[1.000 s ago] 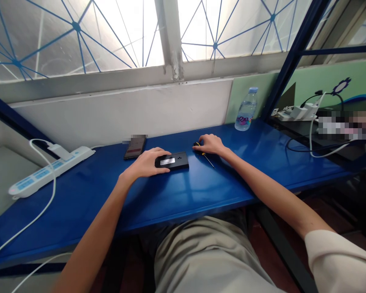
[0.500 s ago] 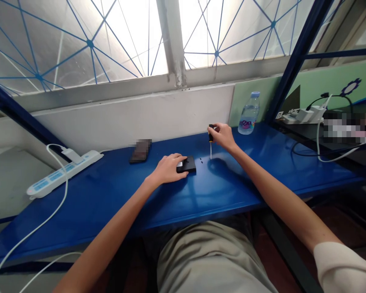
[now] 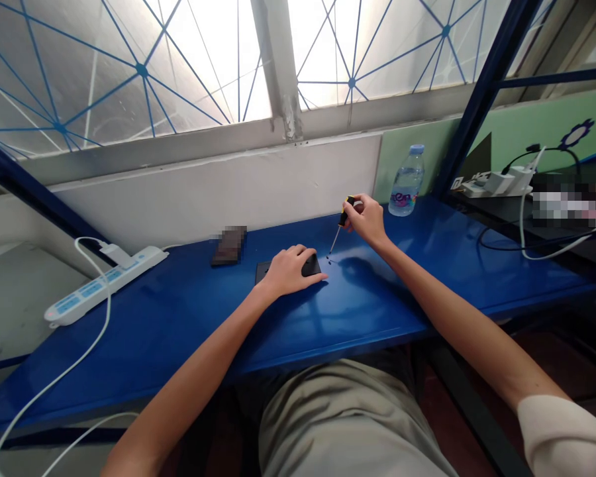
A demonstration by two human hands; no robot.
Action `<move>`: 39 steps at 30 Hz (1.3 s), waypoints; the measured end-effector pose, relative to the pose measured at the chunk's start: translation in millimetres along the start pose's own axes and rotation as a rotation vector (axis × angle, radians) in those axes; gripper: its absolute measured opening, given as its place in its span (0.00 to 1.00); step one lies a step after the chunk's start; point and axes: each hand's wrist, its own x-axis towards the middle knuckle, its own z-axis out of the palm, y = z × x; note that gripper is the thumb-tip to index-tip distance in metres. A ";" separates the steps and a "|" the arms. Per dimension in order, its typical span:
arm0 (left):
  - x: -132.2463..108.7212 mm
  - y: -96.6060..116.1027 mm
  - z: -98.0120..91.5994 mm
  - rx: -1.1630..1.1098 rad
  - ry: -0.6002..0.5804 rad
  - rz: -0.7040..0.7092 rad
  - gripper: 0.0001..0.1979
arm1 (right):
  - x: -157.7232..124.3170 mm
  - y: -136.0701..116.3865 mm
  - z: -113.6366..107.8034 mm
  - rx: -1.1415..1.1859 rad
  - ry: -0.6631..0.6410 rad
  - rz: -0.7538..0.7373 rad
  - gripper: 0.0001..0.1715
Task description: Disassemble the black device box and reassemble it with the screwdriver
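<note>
My left hand point(image 3: 289, 270) lies over a flat black device point(image 3: 310, 265) on the blue table point(image 3: 203, 311), fingers spread across it; parts of the device show on both sides of the hand. Pinched in my right hand point(image 3: 369, 218) is a black and yellow screwdriver point(image 3: 346, 211), tilted with its tip down to the left. The tip is at or just above some tiny dark pieces point(image 3: 328, 260), right beside the device. Whether it touches them is too small to tell.
A dark phone-like object point(image 3: 229, 246) lies behind and left of my left hand. A white power strip point(image 3: 106, 285) with a cable is at the left. The water bottle point(image 3: 406, 182) stands at the back right. Chargers and cables point(image 3: 511, 180) are farther right.
My left hand has shifted slightly right over the device, which now also shows on the hand's left. The screwdriver has tilted, its tip moving left to the tiny pieces.
</note>
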 end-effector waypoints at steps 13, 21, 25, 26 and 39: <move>-1.6 1.9 1.4 -0.082 0.036 0.027 0.27 | -5.3 -6.5 3.7 0.076 -0.034 -0.028 0.17; 1.3 9.5 4.8 -0.312 0.220 -0.089 0.13 | -9.6 -21.8 5.1 0.209 -0.039 0.024 0.19; 2.3 6.8 6.2 -0.396 0.259 -0.121 0.08 | -12.3 -26.3 6.4 0.257 -0.037 -0.002 0.20; 2.5 6.1 6.6 -0.403 0.263 -0.126 0.08 | -13.0 -27.2 6.4 0.261 -0.038 -0.007 0.20; 2.6 6.2 4.4 -0.401 0.283 -0.128 0.08 | -14.0 -27.2 7.0 0.298 -0.019 -0.031 0.22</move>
